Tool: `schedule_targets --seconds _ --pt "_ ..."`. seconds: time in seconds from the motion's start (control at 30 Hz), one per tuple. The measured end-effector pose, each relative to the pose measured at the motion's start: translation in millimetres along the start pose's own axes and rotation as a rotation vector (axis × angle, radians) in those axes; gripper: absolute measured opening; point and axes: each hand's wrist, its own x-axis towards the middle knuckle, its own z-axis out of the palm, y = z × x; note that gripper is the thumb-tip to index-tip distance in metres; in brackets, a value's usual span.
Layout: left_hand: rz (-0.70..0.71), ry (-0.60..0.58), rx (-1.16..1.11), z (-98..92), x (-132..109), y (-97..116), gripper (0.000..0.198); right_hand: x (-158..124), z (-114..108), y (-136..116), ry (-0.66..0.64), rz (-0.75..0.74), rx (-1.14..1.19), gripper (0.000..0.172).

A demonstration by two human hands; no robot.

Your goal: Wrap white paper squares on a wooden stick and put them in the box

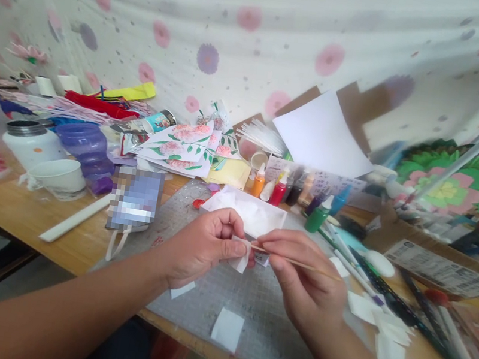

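Note:
My left hand [205,242] is closed in a pinch on a small white piece of paper [240,255] above a grey cutting mat [221,295]. My right hand [303,280] is closed on a thin wooden stick [299,263] that points left and touches the paper piece. The two hands meet over the middle of the mat. A white sheet of tissue-like paper [248,211] lies just behind them. Small white paper scraps [227,328] lie on the mat in front of the hands.
Small colour bottles [280,191] stand behind the mat. Pens and brushes [386,288] lie to the right with white paper cut-outs [390,343]. At the left are a white jar [30,140], a purple bottle [89,150] and a white cup [60,175]. Flower-printed cards [185,146] lie behind.

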Motion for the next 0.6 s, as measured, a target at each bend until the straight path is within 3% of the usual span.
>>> schedule_targets --seconds 0.4,0.53,0.6 --pt "0.098 0.055 0.293 -3.5 0.1 0.9 0.018 3.6 -1.9 -4.5 -0.055 -0.070 -0.124 0.015" --pt "0.253 0.222 0.421 -8.5 1.6 2.8 0.015 1.4 -1.0 -0.5 -0.024 -0.096 -0.193 0.016" --pt "0.239 0.270 0.468 -6.9 0.6 2.0 0.028 0.2 -0.2 0.6 0.004 -0.090 -0.202 0.016"
